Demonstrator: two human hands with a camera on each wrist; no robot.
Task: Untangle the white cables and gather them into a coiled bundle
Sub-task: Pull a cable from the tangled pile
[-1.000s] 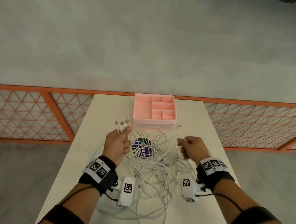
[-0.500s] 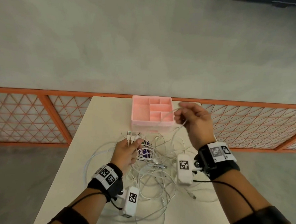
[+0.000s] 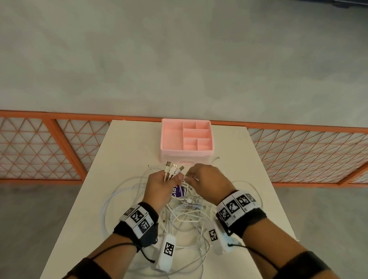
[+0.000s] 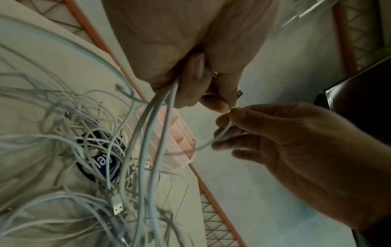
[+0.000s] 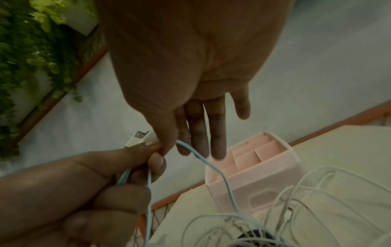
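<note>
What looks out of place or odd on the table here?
A dark blue round object lies under the tangled white cables, the only thing there that is not a cable or the pink organizer. Its lettering is partly covered, so I cannot tell what it is. Nothing looks spilled or damaged.

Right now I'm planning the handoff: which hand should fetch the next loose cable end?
Right hand: it pinches only one thin cable. The left hand grips the gathered plugs.
</note>
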